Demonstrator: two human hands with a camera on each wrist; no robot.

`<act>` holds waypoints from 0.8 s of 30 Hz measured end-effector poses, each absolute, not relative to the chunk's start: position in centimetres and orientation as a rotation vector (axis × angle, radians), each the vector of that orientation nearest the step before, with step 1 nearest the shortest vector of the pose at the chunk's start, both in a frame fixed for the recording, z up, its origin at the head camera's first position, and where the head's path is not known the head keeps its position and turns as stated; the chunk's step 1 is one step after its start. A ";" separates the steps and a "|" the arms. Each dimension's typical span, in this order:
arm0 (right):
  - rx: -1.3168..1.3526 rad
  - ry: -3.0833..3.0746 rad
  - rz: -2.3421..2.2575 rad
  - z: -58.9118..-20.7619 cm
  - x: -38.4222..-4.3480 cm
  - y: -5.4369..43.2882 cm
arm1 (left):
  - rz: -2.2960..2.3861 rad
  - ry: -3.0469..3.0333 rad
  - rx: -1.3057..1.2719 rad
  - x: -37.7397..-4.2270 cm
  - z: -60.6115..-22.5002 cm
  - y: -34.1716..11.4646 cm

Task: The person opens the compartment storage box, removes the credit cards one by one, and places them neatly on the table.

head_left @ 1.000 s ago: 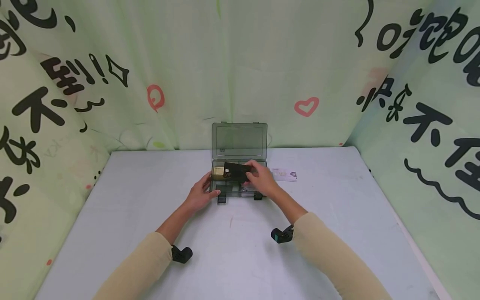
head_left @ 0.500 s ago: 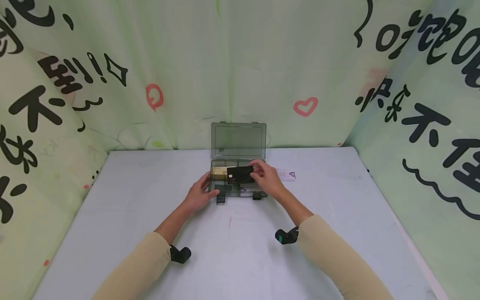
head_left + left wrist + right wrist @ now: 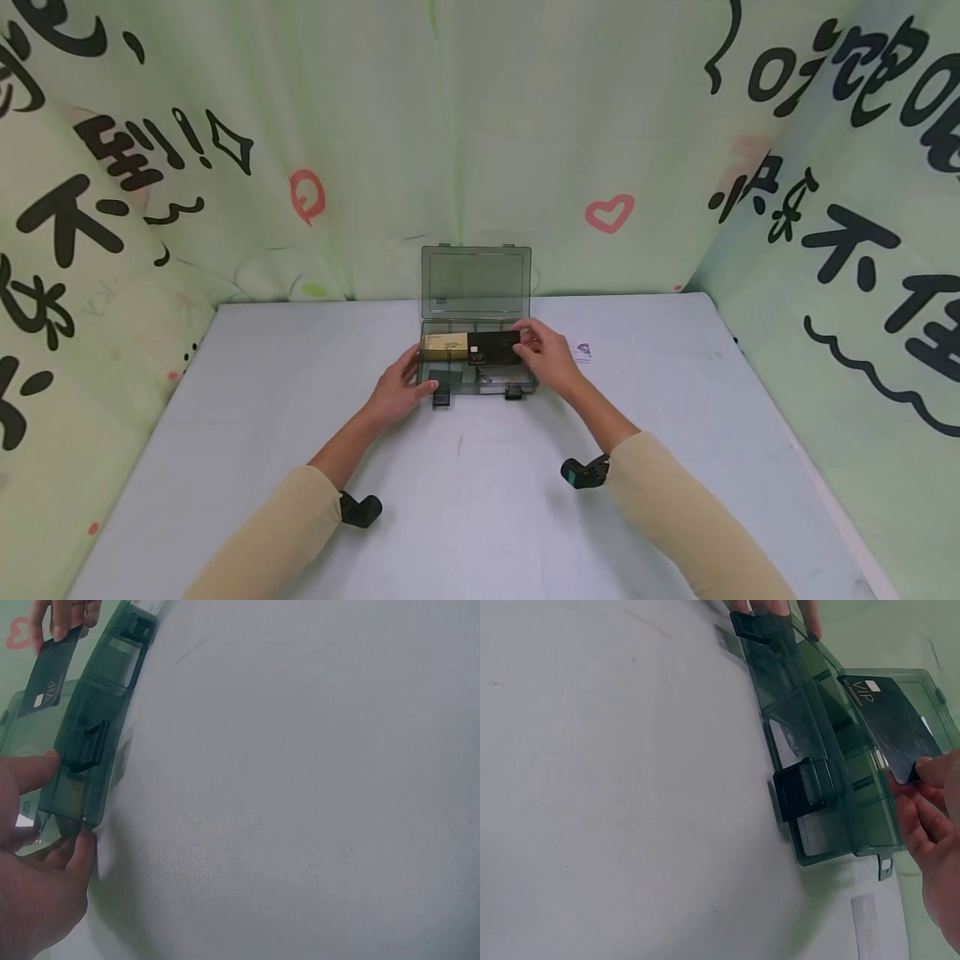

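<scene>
A black card (image 3: pixel 492 348) printed "VIP" is pinched at its right end between the thumb and fingers of my right hand (image 3: pixel 549 357). It is held over the open box, and in the right wrist view the card (image 3: pixel 892 724) slants above the compartments. My left hand (image 3: pixel 396 390) grips the left end of the translucent grey-green divided box (image 3: pixel 480 388), thumb at the front and fingers at the side. The box's lid (image 3: pixel 476 282) stands raised at the back. A gold-coloured item (image 3: pixel 446 346) lies in the rear left of the box, left of the card.
A pale purple printed slip (image 3: pixel 581 352) lies on the white table (image 3: pixel 315 358) just right of the box. Two dark latches (image 3: pixel 442 398) hang at the box's front. A pale green printed curtain (image 3: pixel 375 150) rises behind the table and along both sides.
My right hand has moved right with the black card, uncovering more of the gold-coloured item. The card has turned more level. My left hand stays on the box.
</scene>
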State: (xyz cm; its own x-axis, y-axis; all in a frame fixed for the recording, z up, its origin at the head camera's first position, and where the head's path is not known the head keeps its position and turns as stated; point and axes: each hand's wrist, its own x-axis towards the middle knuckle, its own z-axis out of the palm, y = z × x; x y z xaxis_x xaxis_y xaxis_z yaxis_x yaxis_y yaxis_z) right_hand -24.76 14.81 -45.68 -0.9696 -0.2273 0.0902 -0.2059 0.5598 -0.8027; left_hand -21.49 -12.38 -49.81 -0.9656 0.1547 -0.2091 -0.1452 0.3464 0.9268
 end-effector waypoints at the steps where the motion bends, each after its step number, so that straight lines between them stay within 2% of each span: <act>1: -0.375 2.754 -1.413 -45.6 -24.7 14.9 | 1.658 2.353 0.009 -21.5 -49.8 -12.4; 24: -0.231 2.749 -1.504 -45.5 -24.4 18.4 | 1.656 2.343 0.008 -21.4 -49.7 -12.5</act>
State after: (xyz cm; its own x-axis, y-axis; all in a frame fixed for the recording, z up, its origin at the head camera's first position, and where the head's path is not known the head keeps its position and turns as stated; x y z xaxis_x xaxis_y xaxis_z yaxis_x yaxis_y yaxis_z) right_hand -24.40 18.43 -45.48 -0.9892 -0.1284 0.0713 -0.1293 0.5308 -0.8376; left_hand -21.39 -12.47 -49.70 -0.9630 0.1597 -0.2171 -0.1513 0.3462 0.9259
